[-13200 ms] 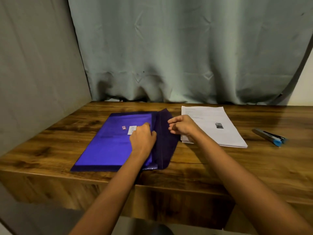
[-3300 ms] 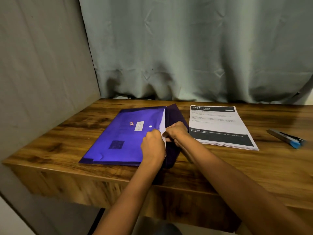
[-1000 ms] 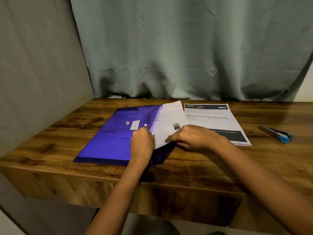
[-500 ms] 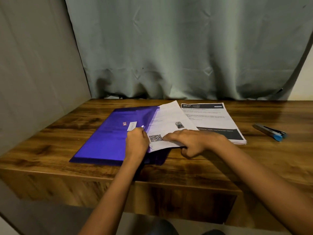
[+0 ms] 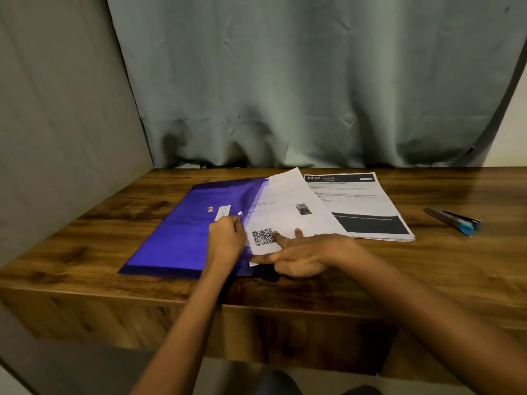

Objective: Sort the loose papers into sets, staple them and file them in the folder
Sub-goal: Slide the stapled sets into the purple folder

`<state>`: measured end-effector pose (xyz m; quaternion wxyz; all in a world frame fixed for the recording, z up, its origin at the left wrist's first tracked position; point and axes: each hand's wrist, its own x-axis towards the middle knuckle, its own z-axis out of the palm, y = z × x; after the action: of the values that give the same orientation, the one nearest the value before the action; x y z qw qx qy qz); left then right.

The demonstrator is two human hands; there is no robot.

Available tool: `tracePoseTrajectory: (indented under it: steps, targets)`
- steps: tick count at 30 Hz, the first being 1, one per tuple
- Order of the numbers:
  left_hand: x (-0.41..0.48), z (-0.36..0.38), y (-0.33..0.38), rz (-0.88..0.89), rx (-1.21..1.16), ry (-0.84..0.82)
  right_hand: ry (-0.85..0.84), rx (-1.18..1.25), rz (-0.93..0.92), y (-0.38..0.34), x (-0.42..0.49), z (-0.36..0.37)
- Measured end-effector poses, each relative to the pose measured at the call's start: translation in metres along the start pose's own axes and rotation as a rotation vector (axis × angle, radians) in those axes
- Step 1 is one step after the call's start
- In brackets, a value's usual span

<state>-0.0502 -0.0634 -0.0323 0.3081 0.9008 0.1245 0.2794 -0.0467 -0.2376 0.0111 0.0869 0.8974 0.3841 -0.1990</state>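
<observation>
Head view: L hand (image 5: pixel 226 240) grip is holding the shiny purple plastic folder (image 5: pixel 182 238) open on the wooden worktop (image 5: pixel 427 266). R hand (image 5: pixel 305 256) grip is pinching the white QR-coded paper set (image 5: pixel 285 201), which is sticking further out vs 0.5 s ago, so filing prob. isn't done.

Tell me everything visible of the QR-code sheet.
The sheet is white printed paper with a QR code, small photo and faint text. Its left edge sits in the purple folder, its right edge overlaps the stack. The right hand holds its near corner, fingers on top; the left hand grips the folder.
</observation>
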Motion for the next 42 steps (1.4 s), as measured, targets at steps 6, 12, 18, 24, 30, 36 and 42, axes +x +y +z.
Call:
tracePoseTrajectory:
  steps: [6, 12, 18, 24, 30, 36, 42]
  targets:
    - [0.0, -0.001, 0.0, 0.007, -0.002, -0.001, -0.06, 0.073, -0.004, -0.004, -0.014, -0.006]
    - [-0.001, -0.002, -0.001, 0.0, -0.008, -0.01, -0.086, 0.17, -0.094, -0.011, -0.034, -0.015]
    - [-0.001, -0.001, 0.0, 0.011, -0.008, -0.021, -0.08, 0.252, -0.112, -0.008, -0.033, -0.014]
    - [-0.001, 0.0, 0.0, -0.011, -0.015, -0.035, -0.064, 0.345, -0.169, -0.005, -0.035, -0.014]
    - [-0.001, 0.0, 0.002, 0.001, 0.003, -0.034, 0.051, 0.494, -0.329, 0.024, -0.023, -0.003]
    - [0.0, 0.003, 0.001, -0.021, 0.012, -0.028, 0.636, 1.013, -0.141, 0.048, -0.029, -0.014]
    - [0.001, 0.003, 0.0, -0.01, 0.003, -0.023, 0.591, 0.617, 0.591, 0.083, 0.002, -0.019]
